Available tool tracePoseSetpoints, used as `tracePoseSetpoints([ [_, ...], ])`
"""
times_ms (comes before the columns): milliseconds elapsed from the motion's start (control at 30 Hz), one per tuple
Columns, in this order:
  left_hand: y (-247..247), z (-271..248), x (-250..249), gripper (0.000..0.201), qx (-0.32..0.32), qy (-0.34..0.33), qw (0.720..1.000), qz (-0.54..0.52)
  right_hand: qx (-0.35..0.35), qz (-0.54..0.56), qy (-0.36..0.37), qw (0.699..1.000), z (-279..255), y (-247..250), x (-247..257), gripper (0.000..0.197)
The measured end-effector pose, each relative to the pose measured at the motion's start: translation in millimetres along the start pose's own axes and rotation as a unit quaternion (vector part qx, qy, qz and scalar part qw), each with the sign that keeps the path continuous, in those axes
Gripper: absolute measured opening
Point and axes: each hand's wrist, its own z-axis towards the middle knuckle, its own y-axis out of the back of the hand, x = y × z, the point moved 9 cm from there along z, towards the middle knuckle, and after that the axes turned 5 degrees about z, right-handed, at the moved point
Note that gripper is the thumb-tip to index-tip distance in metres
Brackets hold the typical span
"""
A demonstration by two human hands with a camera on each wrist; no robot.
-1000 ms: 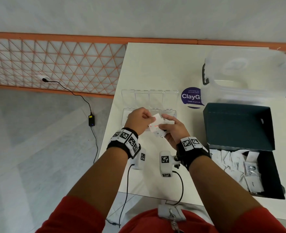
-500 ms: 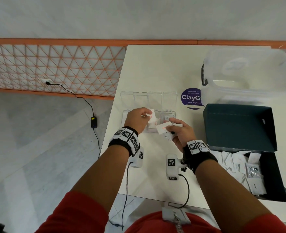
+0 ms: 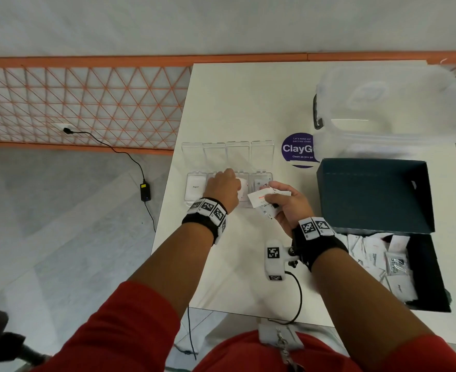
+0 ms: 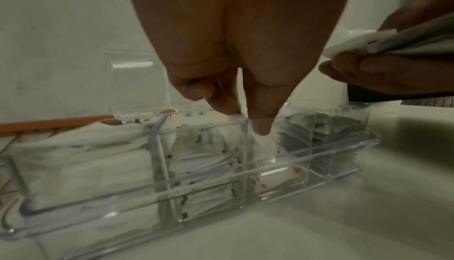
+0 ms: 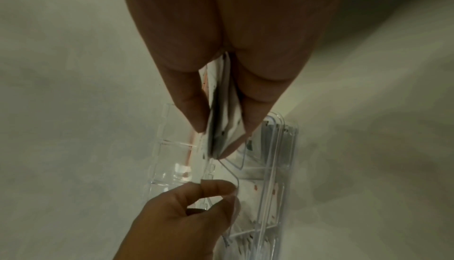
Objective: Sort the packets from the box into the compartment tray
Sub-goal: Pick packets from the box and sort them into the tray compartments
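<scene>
The clear plastic compartment tray [image 3: 193,203] with four cells and open lids lies on the white worktop [image 3: 248,103], well to the left of the dark green cardboard box [image 3: 374,194]. The left hand [image 3: 222,187] is over the third cell from the tray's left end, with its thumb and fingers [image 4: 261,126] pinching a small white packet with red print [image 4: 265,145] that reaches down into this cell. The right hand [image 3: 288,205] is just beside the tray's right end and is clamped on a thin bundle of white paper packets [image 3: 264,198], held between thumb and fingers [image 5: 194,107].

All four cells already hold packets: a white one marked "Sugar" [image 3: 194,187] lies in the cell at the tray's left end, and greyish ones are in the cell at its right end. However, I judge that the task is only partly done, because the bundle must still be sorted and a loose heap of white packets [image 3: 379,259] remains in the box, right of the tray.
</scene>
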Motion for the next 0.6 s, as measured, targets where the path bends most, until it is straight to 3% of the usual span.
tracePoseSetpoints([
  [200,9.0,-7.6,7.3,0.023,-0.055,0.015,0.996,-0.063,-0.005,-0.017,-0.003,1.0,0.4,-0.8,-1.4,0.029],
  [300,16.3,-13.7,13.3,0.019,-0.062,0.042,0.963,-0.259,0.003,-0.032,-0.003,0.999,-0.9,-5.8,-1.7,0.028],
  [367,13.8,-20.4,8.7,0.009,-0.017,0.056,0.93,-0.362,0.007,-0.031,0.001,0.999,-2.4,-9.8,-2.6,0.027],
  [467,9.1,-26.1,1.8,0.016,0.033,0.054,0.925,-0.376,0.008,-0.024,0.007,1.0,-4.9,-15.3,-4.3,0.024],
  [600,12.8,-29.4,16.2,0.009,-0.003,0.089,0.923,-0.375,0.02,-0.005,0.004,1.0,-5.8,-20.4,-7.5,0.027],
])
